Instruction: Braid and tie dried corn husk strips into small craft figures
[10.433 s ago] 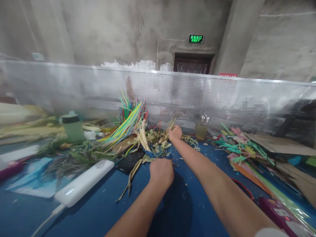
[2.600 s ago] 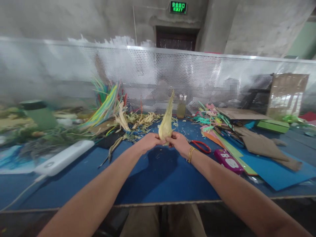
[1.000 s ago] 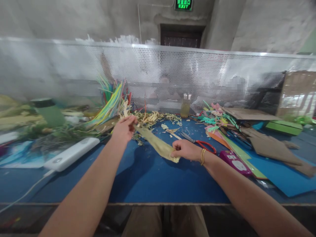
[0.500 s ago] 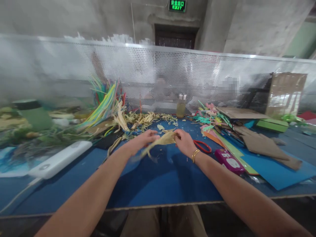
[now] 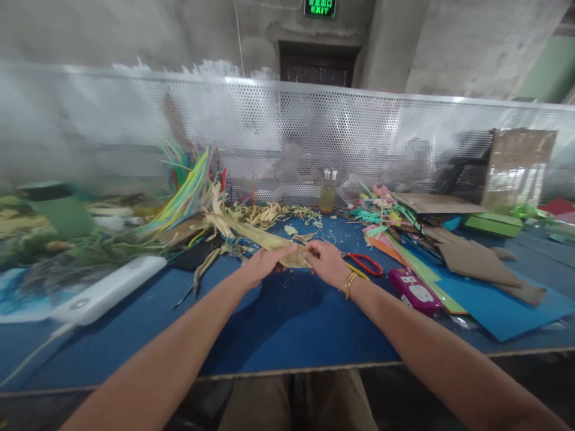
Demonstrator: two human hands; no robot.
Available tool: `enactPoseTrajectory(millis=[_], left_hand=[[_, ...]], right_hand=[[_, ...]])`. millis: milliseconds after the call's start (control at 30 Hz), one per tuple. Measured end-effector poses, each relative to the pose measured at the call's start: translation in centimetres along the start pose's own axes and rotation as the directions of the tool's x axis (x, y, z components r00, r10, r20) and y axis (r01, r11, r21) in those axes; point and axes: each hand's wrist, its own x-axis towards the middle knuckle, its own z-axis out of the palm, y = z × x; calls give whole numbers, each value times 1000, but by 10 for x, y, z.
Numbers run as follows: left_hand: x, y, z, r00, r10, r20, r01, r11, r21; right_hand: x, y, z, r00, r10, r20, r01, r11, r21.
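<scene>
A long pale yellow-green corn husk (image 5: 265, 239) stretches from my hands toward the upper left, above the blue table (image 5: 287, 335). My left hand (image 5: 266, 262) is closed on the husk near its wide end, thumb on top. Close beside it, my right hand (image 5: 326, 262) pinches that wide end, with a gold bracelet on the wrist. Red-handled scissors (image 5: 366, 264) lie just right of my right hand; their blades are mostly hidden. A yellow strip (image 5: 358, 271) shows under that wrist. Several dried husk scraps (image 5: 265, 214) lie beyond my hands.
A white power bank-like box (image 5: 110, 290) with a cable and a green bottle (image 5: 58, 209) are at left. Colourful pipe cleaners (image 5: 191, 185) stand behind. A glass bottle (image 5: 328, 191) stands against the perforated metal screen (image 5: 314, 131). A purple box (image 5: 414, 291), coloured sheets and cardboard (image 5: 480, 260) lie right.
The husk was upright, then stretched between spread hands, then bunched and swinging low at left. Now it points to the upper left, and my left hand has closed on it beside my right.
</scene>
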Motion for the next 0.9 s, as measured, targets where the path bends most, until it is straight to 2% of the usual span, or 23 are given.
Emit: enactPoseTrajectory(millis=[67, 133, 200, 267, 300, 367, 433, 533, 700, 767, 800, 833, 900], left_hand=[[3, -2, -1, 994, 24, -106, -26, 1000, -14], [7, -1, -5, 973, 27, -228, -47, 995, -83], [10, 2, -9, 940, -4, -342, -55, 985, -164], [11, 6, -11, 905, -40, -423, -62, 972, -225], [11, 7, -11, 895, -52, -443, -65, 967, -244], [11, 8, -10, 892, -46, -450, -81, 963, -258], [10, 8, -8, 899, -13, -438, -106, 963, -248], [9, 8, -7, 905, 44, -424, -149, 965, -217], [7, 11, -9, 883, 89, -461, -189, 966, -175], [7, 12, -10, 860, 91, -503, -206, 962, -178], [7, 13, -10, 847, 93, -523, -217, 959, -182], [7, 13, -10, 837, 94, -540, -229, 955, -189], [8, 13, -10, 826, 85, -557, -243, 946, -215]], right_hand=[[-2, -6, -13, 999, 0, 55, 6, 994, -106], [-5, -9, -31, 998, 6, 65, 17, 935, -353], [-9, -7, -50, 998, 52, 37, -15, 749, -662], [-14, -3, -63, 987, 159, 25, -67, 551, -832], [-17, 0, -67, 975, 220, 36, -79, 492, -867], [-23, 6, -70, 945, 316, 79, -77, 454, -888], [-27, 10, -69, 930, 352, 109, -70, 460, -885], [-28, 13, -67, 930, 356, 93, -85, 454, -887], [-22, 17, -77, 937, 345, 60, -127, 495, -860], [-21, 19, -84, 943, 331, 26, -185, 587, -788], [-22, 19, -87, 945, 327, 13, -220, 665, -713], [-23, 18, -88, 945, 326, 13, -254, 759, -599], [-31, 12, -89, 939, 338, 58, -313, 915, -256]])
